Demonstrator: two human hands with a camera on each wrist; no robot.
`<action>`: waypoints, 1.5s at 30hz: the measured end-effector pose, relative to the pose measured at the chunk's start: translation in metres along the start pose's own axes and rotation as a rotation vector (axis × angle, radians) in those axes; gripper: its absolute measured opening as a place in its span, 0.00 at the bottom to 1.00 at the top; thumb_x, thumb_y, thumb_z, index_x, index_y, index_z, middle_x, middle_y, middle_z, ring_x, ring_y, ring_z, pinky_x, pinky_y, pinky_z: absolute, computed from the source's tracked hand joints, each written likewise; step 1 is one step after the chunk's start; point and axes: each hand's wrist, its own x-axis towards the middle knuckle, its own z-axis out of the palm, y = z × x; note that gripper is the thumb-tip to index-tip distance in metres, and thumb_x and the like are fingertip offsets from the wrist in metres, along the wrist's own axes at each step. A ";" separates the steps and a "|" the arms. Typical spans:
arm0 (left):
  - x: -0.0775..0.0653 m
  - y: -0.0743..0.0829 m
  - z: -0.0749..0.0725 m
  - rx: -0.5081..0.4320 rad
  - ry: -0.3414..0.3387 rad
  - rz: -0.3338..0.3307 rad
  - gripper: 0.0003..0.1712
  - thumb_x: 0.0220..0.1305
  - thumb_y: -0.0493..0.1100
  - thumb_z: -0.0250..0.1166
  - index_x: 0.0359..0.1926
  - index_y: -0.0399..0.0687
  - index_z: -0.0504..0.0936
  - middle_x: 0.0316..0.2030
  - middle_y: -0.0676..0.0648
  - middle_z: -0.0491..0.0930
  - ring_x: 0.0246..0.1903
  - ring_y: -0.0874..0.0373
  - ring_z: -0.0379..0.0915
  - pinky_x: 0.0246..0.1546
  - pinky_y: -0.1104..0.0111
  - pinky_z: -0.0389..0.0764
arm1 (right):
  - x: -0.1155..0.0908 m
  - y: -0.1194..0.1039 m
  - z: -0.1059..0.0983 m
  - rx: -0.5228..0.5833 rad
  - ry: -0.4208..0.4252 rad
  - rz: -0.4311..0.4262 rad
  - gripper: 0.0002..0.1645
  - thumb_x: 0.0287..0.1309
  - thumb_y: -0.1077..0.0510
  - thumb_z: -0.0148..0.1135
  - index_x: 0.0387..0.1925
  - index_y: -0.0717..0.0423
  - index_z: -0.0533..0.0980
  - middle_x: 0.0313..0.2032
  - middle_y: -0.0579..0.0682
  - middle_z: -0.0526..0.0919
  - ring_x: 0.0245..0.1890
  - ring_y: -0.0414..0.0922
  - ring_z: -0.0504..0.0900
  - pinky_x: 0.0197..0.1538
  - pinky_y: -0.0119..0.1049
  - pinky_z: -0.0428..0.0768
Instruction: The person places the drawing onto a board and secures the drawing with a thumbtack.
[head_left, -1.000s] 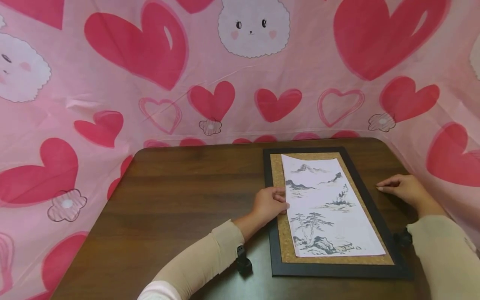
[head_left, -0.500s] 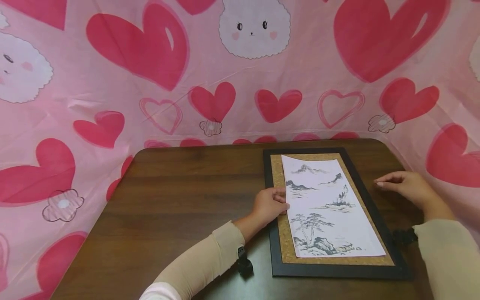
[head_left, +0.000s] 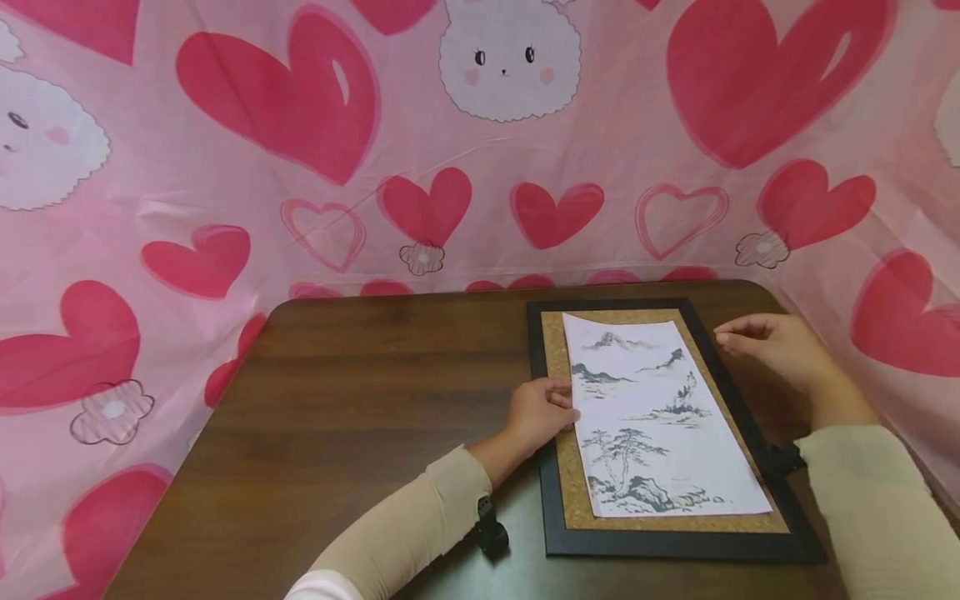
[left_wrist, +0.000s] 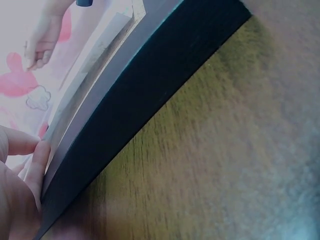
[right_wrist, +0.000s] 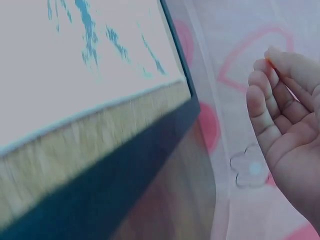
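A tall white paper sheet with an ink landscape [head_left: 660, 450] lies on a black-framed cork board [head_left: 765, 522], its upper left corner lifting slightly. At the sheet's left edge, my left hand [head_left: 538, 414] pinches the paper between thumb and fingers, low over the board's frame. My right hand [head_left: 787, 350] hovers beside the board's upper right side, thumb and forefinger tips together. Between those tips the right wrist view catches a tiny orange thing [right_wrist: 269, 61]. Its kind is mostly hidden by the fingers.
The board lies on the right half of a dark brown wooden table [head_left: 375, 400]. Behind and at both sides hangs a pink cloth [head_left: 495, 150] printed with hearts. Each wrist carries a small black camera, such as the left one [head_left: 491, 529].
My right hand has moved up and to the left, closer to the board's upper right side. The left hand stays at the sheet's left edge, and the sheet has not moved.
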 end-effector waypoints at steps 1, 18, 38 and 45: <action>0.000 0.000 0.000 -0.003 0.000 -0.002 0.24 0.48 0.27 0.73 0.50 0.38 0.83 0.24 0.50 0.80 0.20 0.60 0.78 0.24 0.70 0.83 | 0.001 -0.003 0.003 0.013 0.001 -0.021 0.27 0.61 0.47 0.66 0.51 0.65 0.79 0.34 0.40 0.85 0.34 0.41 0.81 0.36 0.25 0.79; 0.001 -0.003 -0.001 -0.025 -0.003 0.003 0.24 0.49 0.26 0.72 0.50 0.38 0.83 0.24 0.50 0.81 0.21 0.60 0.79 0.25 0.70 0.83 | 0.014 -0.040 0.043 0.096 -0.053 -0.164 0.21 0.62 0.53 0.66 0.50 0.66 0.81 0.39 0.53 0.87 0.36 0.43 0.85 0.41 0.22 0.78; 0.001 -0.002 0.002 0.043 0.029 0.006 0.23 0.49 0.28 0.73 0.49 0.39 0.84 0.23 0.52 0.80 0.20 0.61 0.78 0.23 0.71 0.82 | 0.052 -0.030 0.084 0.077 -0.088 -0.120 0.15 0.63 0.62 0.63 0.48 0.68 0.80 0.39 0.61 0.83 0.33 0.46 0.79 0.36 0.32 0.81; 0.002 -0.004 0.003 0.063 0.022 0.009 0.23 0.50 0.30 0.74 0.49 0.42 0.84 0.23 0.53 0.80 0.20 0.62 0.78 0.24 0.71 0.82 | 0.061 -0.021 0.094 0.074 -0.056 -0.042 0.15 0.60 0.61 0.67 0.45 0.68 0.79 0.35 0.56 0.84 0.30 0.38 0.78 0.32 0.28 0.78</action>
